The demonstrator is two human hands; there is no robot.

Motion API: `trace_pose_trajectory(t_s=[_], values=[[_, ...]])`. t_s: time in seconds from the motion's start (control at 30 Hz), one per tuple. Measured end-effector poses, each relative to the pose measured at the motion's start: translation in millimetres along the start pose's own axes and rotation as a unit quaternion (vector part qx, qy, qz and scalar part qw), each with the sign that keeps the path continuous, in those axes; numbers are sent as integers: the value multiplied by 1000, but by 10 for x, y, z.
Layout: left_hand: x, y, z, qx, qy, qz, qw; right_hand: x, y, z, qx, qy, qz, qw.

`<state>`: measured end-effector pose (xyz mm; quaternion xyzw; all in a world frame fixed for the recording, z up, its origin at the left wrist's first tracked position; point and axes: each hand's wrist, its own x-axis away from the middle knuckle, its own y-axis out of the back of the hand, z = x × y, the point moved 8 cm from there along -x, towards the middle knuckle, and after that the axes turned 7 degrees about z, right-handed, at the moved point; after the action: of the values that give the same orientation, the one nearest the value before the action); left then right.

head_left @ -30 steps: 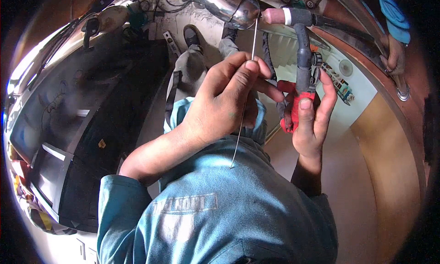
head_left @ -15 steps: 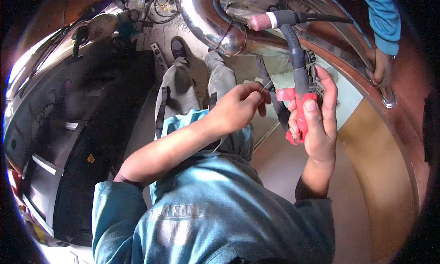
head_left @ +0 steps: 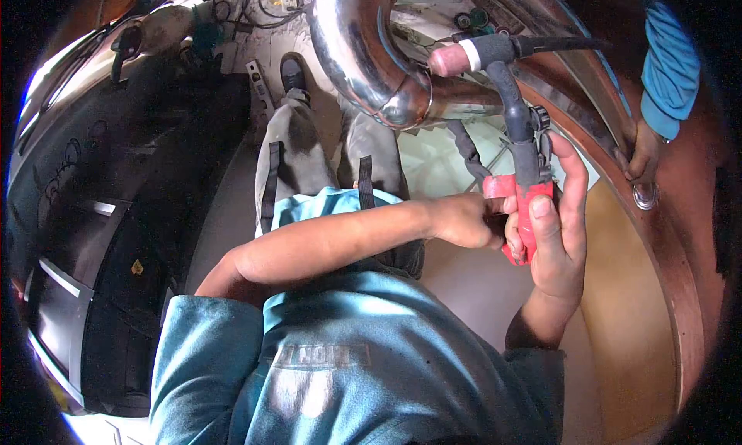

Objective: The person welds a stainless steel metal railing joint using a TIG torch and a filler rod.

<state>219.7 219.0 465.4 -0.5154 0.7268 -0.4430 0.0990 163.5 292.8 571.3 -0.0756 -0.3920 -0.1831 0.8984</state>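
Observation:
My right hand (head_left: 558, 229) is wrapped round the red-taped handle of a TIG welding torch (head_left: 525, 155), held upright. The torch head has a pink ceramic cup pointing left. A flap of red tape (head_left: 498, 186) sticks out from the handle's left side. My left hand (head_left: 466, 221) is beside the lower handle, close against the right hand's fingers. Its fingers are curled and partly hidden, so what they hold does not show.
A shiny bent metal pipe (head_left: 348, 55) arches just beyond the torch. At right, another person's hand (head_left: 643, 151) rests by the curved metal rim (head_left: 668, 290). Black panels (head_left: 131, 267) stand at left, with a spirit level (head_left: 260, 86) near my shoe.
My left hand has moved right and down from beside the torch to its handle. The thin rod seen in it earlier no longer shows. The torch sits slightly lower and further right.

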Motion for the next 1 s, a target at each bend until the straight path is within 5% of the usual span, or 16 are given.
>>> trace_pose_trajectory(t_s=[1.0], values=[[103,2,-285,24,-61,36,997,-42,-38,142,62,24,22,998]])
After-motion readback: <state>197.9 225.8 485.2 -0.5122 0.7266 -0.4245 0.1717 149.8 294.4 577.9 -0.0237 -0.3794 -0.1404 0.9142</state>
